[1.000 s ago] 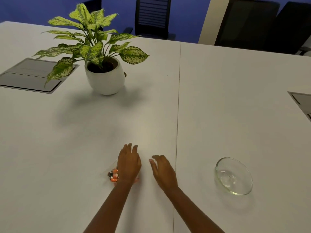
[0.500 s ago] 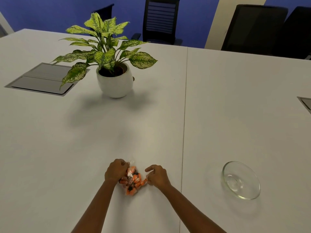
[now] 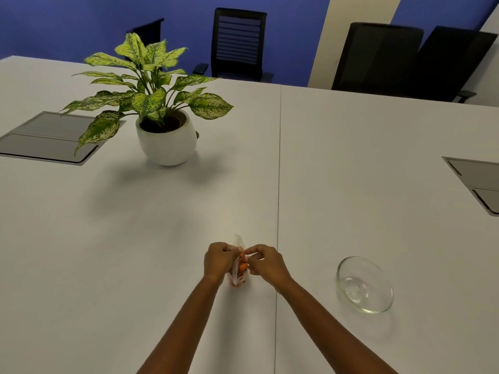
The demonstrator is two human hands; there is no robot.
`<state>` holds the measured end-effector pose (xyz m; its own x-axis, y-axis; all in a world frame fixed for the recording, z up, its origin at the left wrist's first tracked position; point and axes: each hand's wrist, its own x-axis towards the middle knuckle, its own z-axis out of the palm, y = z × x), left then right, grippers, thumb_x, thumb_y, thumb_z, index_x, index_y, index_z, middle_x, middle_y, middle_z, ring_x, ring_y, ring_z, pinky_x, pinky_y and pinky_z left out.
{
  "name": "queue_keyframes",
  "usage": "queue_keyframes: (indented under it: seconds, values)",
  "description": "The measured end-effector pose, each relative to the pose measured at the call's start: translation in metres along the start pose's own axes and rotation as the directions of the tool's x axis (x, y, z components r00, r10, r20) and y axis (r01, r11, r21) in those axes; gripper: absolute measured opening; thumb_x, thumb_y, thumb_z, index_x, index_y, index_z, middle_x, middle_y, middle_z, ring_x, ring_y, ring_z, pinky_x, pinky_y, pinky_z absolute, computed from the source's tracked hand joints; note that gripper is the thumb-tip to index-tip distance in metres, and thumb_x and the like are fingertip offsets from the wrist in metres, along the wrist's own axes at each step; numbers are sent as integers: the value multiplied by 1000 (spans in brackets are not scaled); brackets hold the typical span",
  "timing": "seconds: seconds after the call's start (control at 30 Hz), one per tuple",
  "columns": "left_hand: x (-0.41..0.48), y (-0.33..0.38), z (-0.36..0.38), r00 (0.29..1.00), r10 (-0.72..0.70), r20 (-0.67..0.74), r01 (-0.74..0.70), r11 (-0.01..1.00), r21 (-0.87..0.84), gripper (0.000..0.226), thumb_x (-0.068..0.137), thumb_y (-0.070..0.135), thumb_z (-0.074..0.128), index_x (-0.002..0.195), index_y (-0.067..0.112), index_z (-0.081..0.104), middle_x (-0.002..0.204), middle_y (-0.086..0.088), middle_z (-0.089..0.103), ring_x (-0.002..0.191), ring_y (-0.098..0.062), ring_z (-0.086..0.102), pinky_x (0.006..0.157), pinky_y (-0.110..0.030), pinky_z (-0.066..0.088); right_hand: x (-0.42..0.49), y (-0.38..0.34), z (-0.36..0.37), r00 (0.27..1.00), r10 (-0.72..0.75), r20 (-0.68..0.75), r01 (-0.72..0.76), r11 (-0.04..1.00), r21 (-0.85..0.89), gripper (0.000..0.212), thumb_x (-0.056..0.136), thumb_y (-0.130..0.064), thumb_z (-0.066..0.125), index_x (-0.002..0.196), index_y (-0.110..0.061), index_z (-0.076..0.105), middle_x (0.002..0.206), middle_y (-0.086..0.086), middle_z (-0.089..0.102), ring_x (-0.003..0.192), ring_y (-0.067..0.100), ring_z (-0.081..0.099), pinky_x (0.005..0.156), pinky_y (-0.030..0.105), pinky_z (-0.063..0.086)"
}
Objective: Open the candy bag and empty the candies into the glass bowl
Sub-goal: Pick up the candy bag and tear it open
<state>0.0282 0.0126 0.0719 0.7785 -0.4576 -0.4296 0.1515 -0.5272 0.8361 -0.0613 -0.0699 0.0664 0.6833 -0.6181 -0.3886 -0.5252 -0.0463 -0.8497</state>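
the candy bag [image 3: 237,268] is held upright between the left hand [image 3: 218,261] and the right hand [image 3: 267,263], both pinched shut on its upper part, near the table's [image 3: 351,171] front edge, just left of its centre seam. its long axis runs up toward the clear top flap. the empty glass bowl [image 3: 364,284] is set well apart on the right hand's side, so that hand is judged nearer for pouring.

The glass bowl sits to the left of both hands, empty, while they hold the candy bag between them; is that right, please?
Not quite: the head view shows the glass bowl to the right of both hands. It is empty, and the left hand and right hand hold the candy bag between them.
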Motion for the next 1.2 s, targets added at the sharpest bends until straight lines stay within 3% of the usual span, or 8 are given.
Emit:
queue_keyframes:
  seconds: [0.1,0.2,0.33,0.37,0.6,0.73,0.93,1.2]
  values:
    - [-8,5,16,999,38,-5,-38,999,-11,23,82,11,65,61,6,59,62,-7,58,70,-28,59,80,-44,55,-5,6,-9,996,-55,-77,52,998,-41,21,88,-11,54,105,-4,63,103,14,67,96,25,65,88,36,55]
    - [-12,5,29,996,93,-1,-93,996,-9,22,82,15,66,63,5,59,59,-2,57,65,-24,59,73,-38,55,-9,12,-15,989,-25,-146,26,1000,6,25,92,-21,50,101,-3,64,103,15,68,96,27,65,90,39,54]
    - [-21,3,46,980,195,-30,-193,979,60,34,84,14,63,53,17,49,53,6,50,49,-6,50,44,-5,42,-14,16,-21,976,-3,-219,11,999,34,33,91,-32,51,94,-3,66,87,8,67,82,20,64,86,36,55]
    - [-23,2,50,976,213,-34,-210,975,74,35,86,11,60,53,17,48,53,6,49,49,-6,49,41,-4,41,-15,17,-22,975,-3,-223,15,999,48,31,89,-32,54,92,-4,66,83,5,66,79,18,64,85,36,56]
    - [-29,-7,62,961,274,-16,-272,958,96,41,87,9,58,52,20,40,54,6,46,51,-8,47,46,-2,41,-14,21,-29,980,49,-193,-20,988,154,18,84,-13,62,87,3,67,91,23,70,79,23,64,80,35,56]
    - [-24,-8,55,957,260,133,-273,958,91,40,80,10,68,53,19,39,53,5,47,46,-5,47,43,-6,39,-17,20,-36,992,127,-11,-115,927,357,16,87,-9,58,73,-4,64,78,12,67,69,17,65,59,17,56]
    - [-25,-12,38,907,189,377,-134,977,-168,29,85,11,62,60,13,46,65,-6,60,57,-16,61,57,-24,52,-23,22,-44,972,181,148,-233,812,535,21,91,-10,50,75,-6,63,78,9,66,71,17,64,58,17,54]
    - [-30,-9,40,916,193,351,-163,980,-112,24,91,10,52,68,16,49,69,-5,61,59,-14,62,54,-20,54,-18,20,-39,990,105,-91,-75,956,285,15,85,-2,56,91,6,67,73,10,64,61,17,63,60,20,54]
